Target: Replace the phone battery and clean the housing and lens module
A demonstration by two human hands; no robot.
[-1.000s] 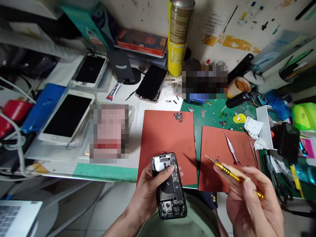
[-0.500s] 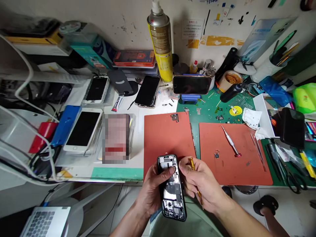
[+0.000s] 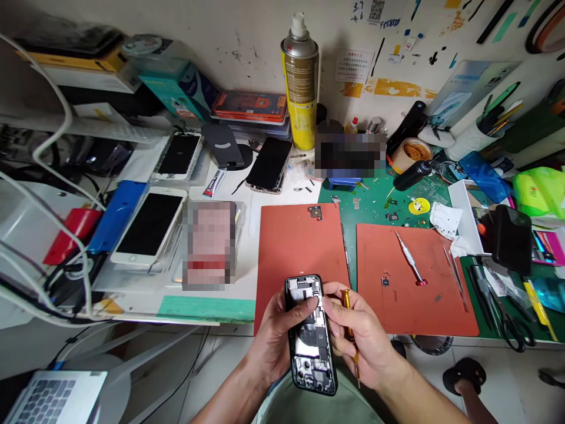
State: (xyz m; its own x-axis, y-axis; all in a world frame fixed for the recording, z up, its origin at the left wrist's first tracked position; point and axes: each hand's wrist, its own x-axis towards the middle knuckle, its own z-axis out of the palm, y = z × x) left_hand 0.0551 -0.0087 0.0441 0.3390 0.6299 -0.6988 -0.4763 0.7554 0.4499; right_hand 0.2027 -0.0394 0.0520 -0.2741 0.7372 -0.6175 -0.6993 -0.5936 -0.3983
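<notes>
An opened smartphone (image 3: 311, 335) with its inner parts bare is held over my lap, just off the bench's front edge. My left hand (image 3: 277, 330) wraps its left side, the thumb pressing on the parts near the top. A gold screwdriver (image 3: 348, 324) is tucked in the fingers of my right hand (image 3: 364, 335), its tip pointing down. That hand's thumb and forefinger touch the phone's upper right edge; whether they pinch a small part there is too small to tell. Beyond the phone lies a red-brown mat (image 3: 300, 241) with a small metal part (image 3: 315, 212) on it.
On the right mat (image 3: 371, 253) lie a silver screwdriver (image 3: 409, 259), tweezers (image 3: 457, 277) and a small chip (image 3: 385, 282). Scissors (image 3: 514, 330) sit at the right edge. Several phones, such as a white one (image 3: 150, 227), lie left. A tall spray can (image 3: 300, 82) stands behind.
My right thumb and forefinger have come in from slightly apart to touch the phone's upper right edge. The view has shifted a little; the left hand keeps its hold.
</notes>
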